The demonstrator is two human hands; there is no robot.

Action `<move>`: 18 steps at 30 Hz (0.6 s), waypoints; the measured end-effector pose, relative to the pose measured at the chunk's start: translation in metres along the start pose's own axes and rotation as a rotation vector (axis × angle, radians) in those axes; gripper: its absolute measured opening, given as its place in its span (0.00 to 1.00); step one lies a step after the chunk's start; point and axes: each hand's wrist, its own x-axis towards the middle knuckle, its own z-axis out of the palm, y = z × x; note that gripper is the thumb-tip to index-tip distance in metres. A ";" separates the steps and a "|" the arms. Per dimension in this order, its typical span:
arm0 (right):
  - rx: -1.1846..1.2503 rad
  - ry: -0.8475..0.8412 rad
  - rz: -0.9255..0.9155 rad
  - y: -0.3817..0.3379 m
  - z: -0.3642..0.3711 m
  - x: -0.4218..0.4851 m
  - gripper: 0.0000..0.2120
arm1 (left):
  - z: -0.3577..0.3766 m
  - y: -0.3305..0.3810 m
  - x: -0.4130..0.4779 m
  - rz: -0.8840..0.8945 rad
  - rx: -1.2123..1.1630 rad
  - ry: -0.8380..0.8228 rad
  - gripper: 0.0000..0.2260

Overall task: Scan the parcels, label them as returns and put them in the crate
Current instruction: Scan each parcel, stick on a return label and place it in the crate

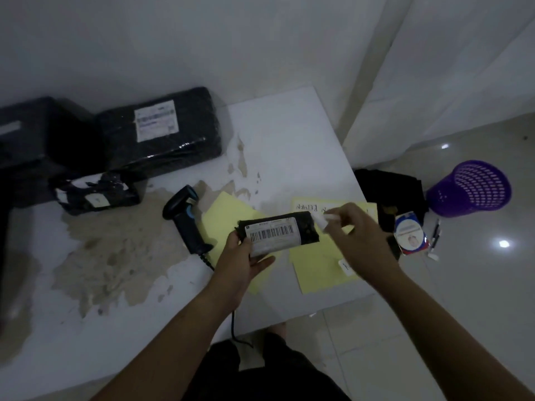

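Observation:
My left hand (241, 263) grips a small black parcel (279, 234) by its left end, above the table, with its white barcode label facing up. My right hand (360, 237) pinches a small white sticker (325, 219) at the parcel's right end. A black handheld scanner (186, 218) lies on the table just left of the parcel, its cable trailing off the front edge. A large black wrapped parcel (162, 131) with a white label sits at the back, and a small crumpled black parcel (95, 192) lies at the left.
Yellow sheets (318, 267) lie under my hands on the worn white table (278, 140). A dark box (34, 140) stands at far left. On the floor to the right are a purple mesh basket (472, 188), a black bag (396, 186), a small printed pack (411, 234) and pens.

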 end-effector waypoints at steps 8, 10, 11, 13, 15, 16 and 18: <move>0.028 0.043 -0.280 -0.065 0.046 -0.018 0.10 | -0.017 0.044 -0.028 0.228 0.009 -0.025 0.18; 0.038 0.001 -0.300 -0.073 0.046 -0.016 0.09 | -0.023 0.053 -0.036 0.248 0.015 -0.033 0.17; 0.050 -0.028 -0.310 -0.077 0.044 -0.016 0.10 | -0.026 0.057 -0.039 0.246 0.007 -0.038 0.16; 0.081 -0.069 -0.336 -0.087 0.040 -0.017 0.11 | -0.032 0.064 -0.044 0.220 -0.048 -0.056 0.13; 0.097 -0.079 -0.368 -0.097 0.039 -0.018 0.11 | -0.037 0.070 -0.049 0.208 -0.094 -0.092 0.13; 0.098 -0.076 -0.385 -0.101 0.040 -0.018 0.11 | -0.040 0.071 -0.050 0.217 -0.082 -0.099 0.15; 0.105 -0.060 -0.404 -0.106 0.043 -0.021 0.11 | -0.046 0.072 -0.054 0.267 -0.011 -0.085 0.21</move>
